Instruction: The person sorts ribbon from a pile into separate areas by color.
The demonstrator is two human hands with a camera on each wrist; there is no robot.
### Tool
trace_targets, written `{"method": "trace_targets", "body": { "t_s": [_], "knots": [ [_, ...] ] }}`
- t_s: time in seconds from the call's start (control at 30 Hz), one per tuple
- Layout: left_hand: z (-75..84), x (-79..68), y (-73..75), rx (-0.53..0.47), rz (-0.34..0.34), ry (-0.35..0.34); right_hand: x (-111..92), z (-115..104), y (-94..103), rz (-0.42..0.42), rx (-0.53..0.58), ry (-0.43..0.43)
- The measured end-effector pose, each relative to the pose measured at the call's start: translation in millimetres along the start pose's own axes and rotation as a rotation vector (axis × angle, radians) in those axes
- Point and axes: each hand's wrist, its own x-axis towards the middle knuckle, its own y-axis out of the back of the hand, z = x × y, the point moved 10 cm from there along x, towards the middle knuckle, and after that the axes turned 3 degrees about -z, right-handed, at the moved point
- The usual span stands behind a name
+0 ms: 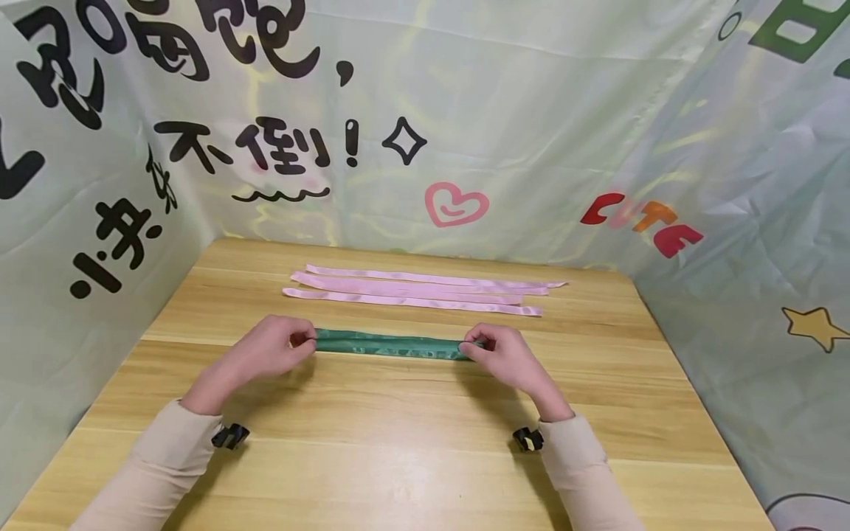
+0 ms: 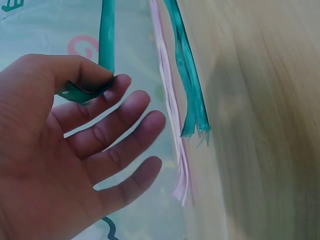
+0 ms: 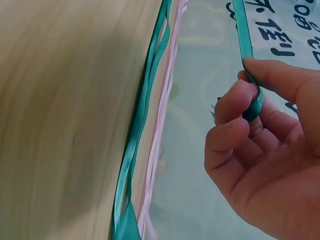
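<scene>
A green satin ribbon (image 2: pixel 107 40) is stretched between my two hands, raised above the table. My left hand (image 1: pixel 272 346) pinches one end between thumb and forefinger; its other fingers are spread, and a short tail folds behind the thumb. The other end is pinched by my right hand (image 1: pixel 508 358), where the ribbon (image 3: pixel 243 30) curls over the bent fingers. More green ribbons (image 3: pixel 132 145) lie lengthwise on the table, their frayed ends (image 2: pixel 202 127) showing in the left wrist view. From the head camera, the held ribbon and those lying overlap, so I cannot tell them apart.
Several pink ribbons (image 1: pixel 412 284) lie side by side farther back on the wooden table (image 1: pixel 398 442). A printed cloth (image 1: pixel 531 110) hangs behind the table and along both sides. Small black devices (image 1: pixel 230 436) sit at both wrists.
</scene>
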Motion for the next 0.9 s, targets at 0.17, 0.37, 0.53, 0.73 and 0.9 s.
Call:
{"method": "trace_targets", "body": {
  "t_s": [0.17,0.37,0.53,0.73,0.9],
  "knots": [
    [-9.4,-1.2,-1.8,-0.001,-0.027,0.042,-5,10,7.6,0.006,-0.028,-0.016],
    [-19.9,-3.5,-5.2,0.026,-0.057,0.088,-10,22,10.3,-0.021,-0.075,-0.043],
    [-27.0,-4.4,-8.7,0.023,-0.071,0.138,-11,32,7.4,-0.060,-0.090,-0.076],
    [-34.7,-4.9,-15.6,0.039,-0.090,0.198,-12,39,0.1,-0.095,-0.116,-0.112],
    [-36.8,-4.2,-18.0,0.064,-0.082,0.209,-13,41,-2.2,-0.096,-0.161,-0.117]
  ]
}}
